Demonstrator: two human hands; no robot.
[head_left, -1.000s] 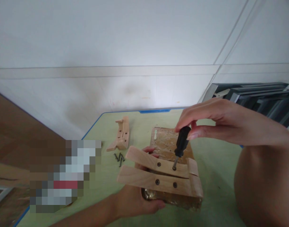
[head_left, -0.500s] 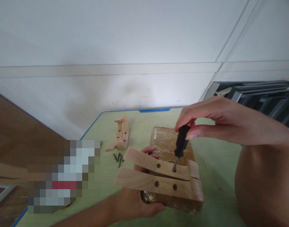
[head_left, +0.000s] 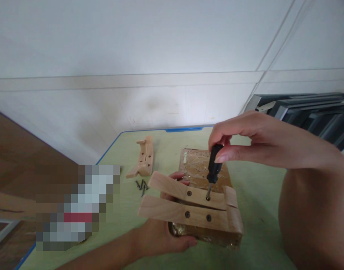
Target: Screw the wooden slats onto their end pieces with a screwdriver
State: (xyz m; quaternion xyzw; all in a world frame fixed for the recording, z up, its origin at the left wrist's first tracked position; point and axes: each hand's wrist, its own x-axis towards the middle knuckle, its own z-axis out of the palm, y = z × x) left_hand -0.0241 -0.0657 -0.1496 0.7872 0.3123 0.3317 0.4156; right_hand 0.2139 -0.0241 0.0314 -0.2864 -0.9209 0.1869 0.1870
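My right hand (head_left: pixel 242 144) pinches the black handle of a screwdriver (head_left: pixel 215 161) from above. The screwdriver leans slightly, its tip in a screw head in the far strip of a light wooden bracket (head_left: pixel 200 217). Dark screws sit in both strips of this bracket. Beneath it is a brown block wrapped in clear tape (head_left: pixel 201 165). My left hand (head_left: pixel 163 234) wraps round the left end of the block under the strips, thumb on the near side and fingertips on the far side; the strips hide its palm.
A second wooden bracket (head_left: pixel 146 157) with holes lies on the green table (head_left: pixel 118 153), several loose dark screws (head_left: pixel 142 185) in front of it. A blurred-out item (head_left: pixel 87 202) lies at left. Dark panels (head_left: pixel 309 112) lean by the white wall at right.
The right fingers and the screwdriver handle have turned a little, and the handle stands slightly more upright. The whole view has shifted slightly. My left hand keeps its hold.
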